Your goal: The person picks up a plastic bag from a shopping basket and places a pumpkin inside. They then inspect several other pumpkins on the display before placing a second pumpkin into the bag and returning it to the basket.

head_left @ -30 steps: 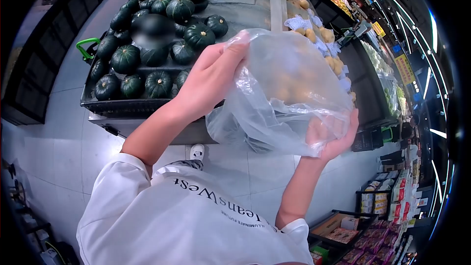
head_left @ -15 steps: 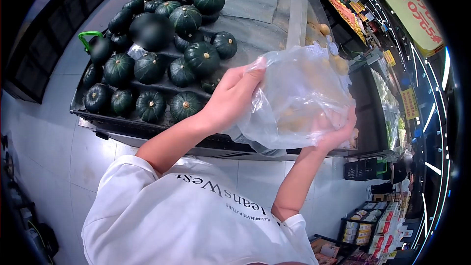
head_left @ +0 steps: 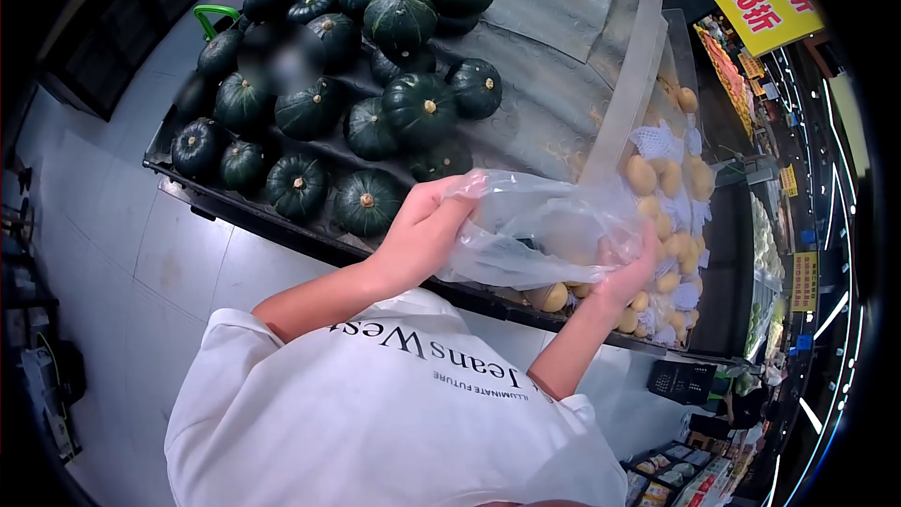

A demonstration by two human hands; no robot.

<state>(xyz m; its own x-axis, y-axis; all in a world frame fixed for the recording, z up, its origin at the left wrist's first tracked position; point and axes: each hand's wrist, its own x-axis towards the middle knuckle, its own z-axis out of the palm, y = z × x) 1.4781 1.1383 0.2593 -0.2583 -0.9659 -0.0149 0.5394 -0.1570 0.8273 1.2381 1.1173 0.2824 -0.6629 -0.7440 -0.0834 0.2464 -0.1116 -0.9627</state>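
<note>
I hold a clear, thin plastic bag (head_left: pixel 535 235) between both hands, in front of a produce stand. My left hand (head_left: pixel 422 230) pinches the bag's left edge between thumb and fingers. My right hand (head_left: pixel 627 272) grips its right side, and the fingers show through the film. The bag looks empty and hangs low over the stand's front edge. Yellow-brown fruits (head_left: pixel 657 188), some in white foam netting, lie just beyond and under my right hand.
Several dark green pumpkins (head_left: pixel 413 103) cover the left part of the grey stand (head_left: pixel 544 103). A clear divider (head_left: pixel 619 94) separates them from the yellow fruits. A green basket handle (head_left: pixel 214 14) shows at far left. Tiled floor (head_left: pixel 141 253) lies below; shelves of packaged goods stand at lower right.
Both hands have lowered the bag from a raised, spread-out position down to the stand's front edge. The view has tilted, so the stand now fills more of the frame.
</note>
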